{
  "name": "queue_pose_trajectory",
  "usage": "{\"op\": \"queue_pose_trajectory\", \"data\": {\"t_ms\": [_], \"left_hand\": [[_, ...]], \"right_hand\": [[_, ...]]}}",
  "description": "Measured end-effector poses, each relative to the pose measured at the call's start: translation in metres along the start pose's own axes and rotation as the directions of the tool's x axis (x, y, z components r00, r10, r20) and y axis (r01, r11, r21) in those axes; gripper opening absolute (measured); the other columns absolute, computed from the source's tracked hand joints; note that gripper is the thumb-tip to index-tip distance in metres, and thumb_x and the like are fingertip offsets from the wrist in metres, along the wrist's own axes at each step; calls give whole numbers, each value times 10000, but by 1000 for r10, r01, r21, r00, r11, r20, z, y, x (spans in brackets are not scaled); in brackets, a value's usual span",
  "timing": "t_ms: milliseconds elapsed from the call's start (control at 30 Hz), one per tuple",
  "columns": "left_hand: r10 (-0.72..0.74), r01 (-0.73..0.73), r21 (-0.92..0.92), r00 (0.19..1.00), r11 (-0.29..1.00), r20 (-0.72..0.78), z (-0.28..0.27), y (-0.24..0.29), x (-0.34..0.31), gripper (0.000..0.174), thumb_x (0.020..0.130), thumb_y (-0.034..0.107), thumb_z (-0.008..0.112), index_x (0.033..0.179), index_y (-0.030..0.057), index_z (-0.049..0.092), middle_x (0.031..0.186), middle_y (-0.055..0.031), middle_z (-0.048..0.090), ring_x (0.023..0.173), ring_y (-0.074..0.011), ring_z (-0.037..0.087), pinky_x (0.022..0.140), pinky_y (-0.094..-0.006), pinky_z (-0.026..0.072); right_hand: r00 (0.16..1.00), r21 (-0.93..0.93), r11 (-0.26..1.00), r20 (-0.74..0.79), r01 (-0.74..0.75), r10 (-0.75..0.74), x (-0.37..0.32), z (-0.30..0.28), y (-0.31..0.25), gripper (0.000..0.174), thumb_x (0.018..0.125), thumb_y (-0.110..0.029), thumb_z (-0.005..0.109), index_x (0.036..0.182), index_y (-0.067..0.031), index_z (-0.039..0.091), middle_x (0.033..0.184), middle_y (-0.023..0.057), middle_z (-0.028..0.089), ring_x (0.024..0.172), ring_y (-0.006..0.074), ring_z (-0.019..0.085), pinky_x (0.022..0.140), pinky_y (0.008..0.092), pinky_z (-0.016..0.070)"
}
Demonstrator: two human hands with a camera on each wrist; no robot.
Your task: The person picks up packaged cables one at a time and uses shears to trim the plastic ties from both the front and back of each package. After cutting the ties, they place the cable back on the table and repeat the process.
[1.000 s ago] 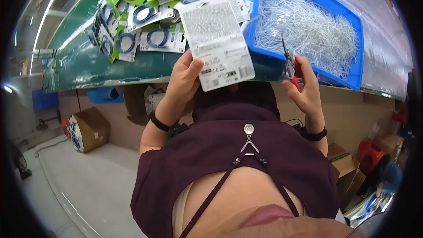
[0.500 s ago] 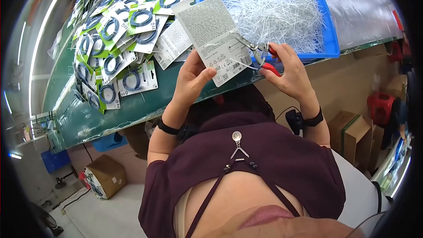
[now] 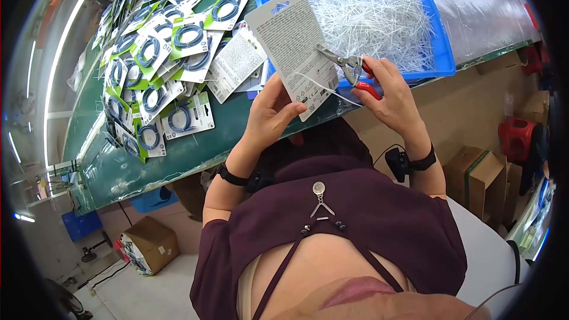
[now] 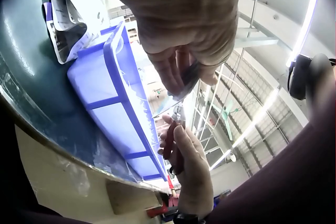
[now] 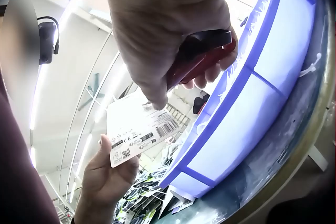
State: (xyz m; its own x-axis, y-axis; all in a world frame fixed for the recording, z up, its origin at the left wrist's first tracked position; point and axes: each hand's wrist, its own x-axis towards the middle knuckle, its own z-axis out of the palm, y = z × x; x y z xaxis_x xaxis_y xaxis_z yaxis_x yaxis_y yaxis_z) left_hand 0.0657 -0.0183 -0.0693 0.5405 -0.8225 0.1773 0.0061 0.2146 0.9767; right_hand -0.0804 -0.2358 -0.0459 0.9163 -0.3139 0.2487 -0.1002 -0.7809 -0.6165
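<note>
My left hand pinches the lower left edge of a printed packaging card, its grey text side facing up and a hang hole at its top. A thin white plastic strip sticks out from the card toward the lower right. In my right hand are red-handled pruning shears, their blades pointing left and overlapping the card's right side in the head view. Fingers wrap the red handles in the right wrist view. The card's front is hidden.
Behind the hands, a blue bin holds a heap of thin white plastic strips. Many carded coiled blue cables lie piled on the green table at left. Another card lies text side up. Cardboard boxes stand below right.
The shears have come left from beside the bin to the card. The card has tilted and its right side turned downward. The head view has shifted, showing more of the cable pile.
</note>
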Motion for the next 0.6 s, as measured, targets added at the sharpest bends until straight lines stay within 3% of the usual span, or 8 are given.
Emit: {"op": "queue_pose_trajectory", "data": {"t_ms": [300, 433, 533, 600], "left_hand": [[-44, 43, 53, 999, 998, 18, 13, 3, 27, 603, 880, 91, 681, 1386, -36, 380, 1210, -112, 591, 1130, -166, 565, 967, -314, 455], [-90, 90, -52, 996, 995, 6, 15, 1, 42, 557, 885, 84, 674, 1364, -29, 414, 1183, -106, 610, 1108, -164, 580, 955, -307, 464], [-206, 198, -419, 978, 886, 27, 9, -1, 53, 541, 892, 102, 672, 1361, -10, 428, 1216, -104, 599, 1122, -177, 578, 963, -314, 466], [-186, 168, -417, 983, 893, -2, 10, -4, 57, 538, 893, 104, 672, 1360, -6, 430, 1232, -103, 590, 1129, -181, 575, 967, -319, 465]], "right_hand": [[998, -41, 998, -38, -52, 51, -1, 4, 15, 535, 799, -198, 712, 1244, 9, 502, 1007, 179, 557, 894, 345, 583, 807, 381, 470], [996, -107, 993, -67, -57, 50, -6, -9, 21, 547, 790, -217, 720, 1240, -1, 495, 1015, 177, 556, 905, 350, 578, 806, 393, 467], [997, -124, 992, -70, -28, 19, -6, -22, 22, 549, 781, -222, 727, 1231, -8, 495, 1021, 169, 552, 915, 347, 571, 808, 396, 464], [998, -103, 994, -59, 26, -32, -9, -28, 24, 542, 774, -222, 732, 1218, -16, 500, 1024, 159, 546, 922, 340, 562, 809, 396, 461]]}}
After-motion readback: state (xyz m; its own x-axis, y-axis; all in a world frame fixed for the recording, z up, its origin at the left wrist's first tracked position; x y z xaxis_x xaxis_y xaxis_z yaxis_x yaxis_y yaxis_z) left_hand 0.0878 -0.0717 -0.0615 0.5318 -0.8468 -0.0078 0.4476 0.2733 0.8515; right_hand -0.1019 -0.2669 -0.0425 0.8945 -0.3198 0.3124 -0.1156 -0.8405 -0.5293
